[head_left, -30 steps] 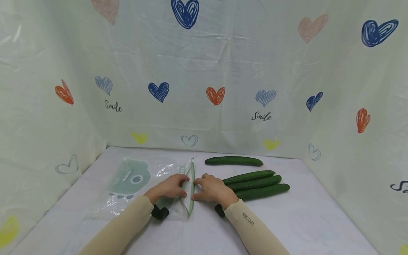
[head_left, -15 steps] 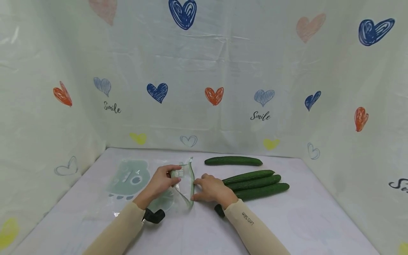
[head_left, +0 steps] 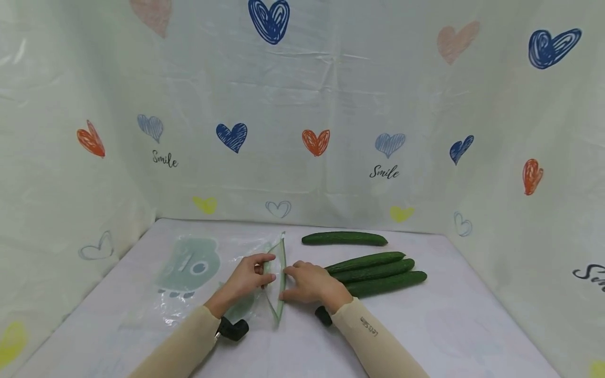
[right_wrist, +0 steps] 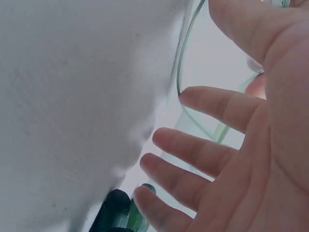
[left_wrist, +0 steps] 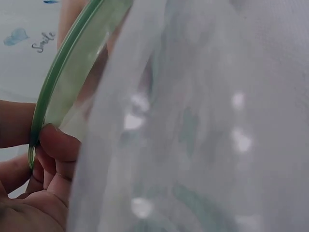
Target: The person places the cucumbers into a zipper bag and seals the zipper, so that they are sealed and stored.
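Observation:
A clear zip bag (head_left: 189,265) with a pale green cartoon animal print lies flat on the table, its mouth toward the right. The mouth gapes between two green zip strips. My left hand (head_left: 243,278) pinches the near-left lip between thumb and finger; in the left wrist view the green strip (left_wrist: 54,72) bends up through that pinch. My right hand (head_left: 312,283) rests at the other lip, fingers spread and loosely straight. In the right wrist view its index fingertip (right_wrist: 186,94) is right at the thin green edge.
Three cucumbers (head_left: 378,270) lie side by side just right of my right hand, partly hidden by it. Another cucumber (head_left: 345,238) lies farther back. A white curtain (head_left: 350,184) printed with hearts stands behind the table. Black wrist cameras (head_left: 233,329) hang beneath the wrists.
My left hand lifted a lip of the bag up and to the left, then came back down toward the right, still pinching it. The right hand stays almost in place at the mouth.

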{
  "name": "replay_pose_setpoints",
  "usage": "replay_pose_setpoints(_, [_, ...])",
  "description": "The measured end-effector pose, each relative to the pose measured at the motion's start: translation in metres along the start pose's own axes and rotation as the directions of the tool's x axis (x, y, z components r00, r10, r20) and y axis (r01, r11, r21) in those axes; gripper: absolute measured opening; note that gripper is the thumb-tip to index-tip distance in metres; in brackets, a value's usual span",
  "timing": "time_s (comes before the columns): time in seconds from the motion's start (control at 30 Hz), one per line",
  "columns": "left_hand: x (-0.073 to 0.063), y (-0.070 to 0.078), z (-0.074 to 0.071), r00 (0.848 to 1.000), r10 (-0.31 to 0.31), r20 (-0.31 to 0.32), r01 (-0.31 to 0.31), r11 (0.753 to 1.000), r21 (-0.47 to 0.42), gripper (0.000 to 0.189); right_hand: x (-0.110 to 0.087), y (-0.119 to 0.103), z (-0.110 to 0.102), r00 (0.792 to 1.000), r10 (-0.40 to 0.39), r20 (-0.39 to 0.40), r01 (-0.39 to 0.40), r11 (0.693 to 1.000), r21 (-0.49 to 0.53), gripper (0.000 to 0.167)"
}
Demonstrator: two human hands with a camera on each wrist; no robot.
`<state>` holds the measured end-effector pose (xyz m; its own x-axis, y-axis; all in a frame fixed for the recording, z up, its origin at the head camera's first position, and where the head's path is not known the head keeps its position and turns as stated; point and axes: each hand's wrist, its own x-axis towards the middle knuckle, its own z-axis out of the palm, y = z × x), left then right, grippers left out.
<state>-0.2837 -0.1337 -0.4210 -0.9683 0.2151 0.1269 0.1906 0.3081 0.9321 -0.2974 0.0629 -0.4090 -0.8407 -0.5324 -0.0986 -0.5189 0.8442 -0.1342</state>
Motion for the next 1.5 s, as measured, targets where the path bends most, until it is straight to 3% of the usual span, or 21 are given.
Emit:
replay_pose_setpoints(0.17, [-0.002, -0.002, 0.002, 0.999, -0.036, -0.002, 0.036, 0.998, -0.053, 0.051, -0.003, 0.008, -0.007, 1.000, -0.025, -0.011, 0.026, 0.996, 0.084, 0.068])
replay_pose_setpoints(0.33, [-0.001, -0.001, 0.005, 0.995, -0.089, -0.035, 0.087, 0.995, -0.048, 0.050, -0.012, 0.027, -0.022, 1.000, -0.015, -0.020, 0.018, 0.982, 0.190, 0.069])
replay_pose_setpoints(0.53, [-0.001, 0.002, 0.005, 0.993, -0.105, -0.060, 0.103, 0.994, -0.046, 0.050, -0.031, 0.050, -0.034, 0.997, -0.024, -0.078, 0.041, 0.972, 0.230, 0.068])
replay_pose_setpoints(0.87, [0.000, -0.003, 0.005, 0.995, -0.091, -0.050, 0.088, 0.995, -0.049, 0.049, -0.074, 0.097, -0.034, 0.979, -0.013, -0.204, 0.053, 0.980, 0.192, 0.061])
replay_pose_setpoints(1.1, [0.000, -0.003, 0.006, 0.994, -0.086, -0.068, 0.082, 0.995, -0.060, 0.049, -0.098, 0.121, -0.029, 0.969, 0.042, -0.244, 0.002, 0.984, 0.178, 0.062])
replay_pose_setpoints(1.37, [-0.001, -0.004, 0.004, 0.993, -0.090, -0.071, 0.085, 0.994, -0.063, 0.049, -0.112, 0.141, -0.027, 0.955, 0.081, -0.286, -0.061, 0.995, 0.079, 0.065])
replay_pose_setpoints(1.5, [-0.002, -0.004, 0.004, 0.994, -0.088, -0.067, 0.084, 0.995, -0.061, 0.050, -0.115, 0.148, -0.026, 0.954, 0.096, -0.284, -0.085, 0.995, 0.052, 0.058])
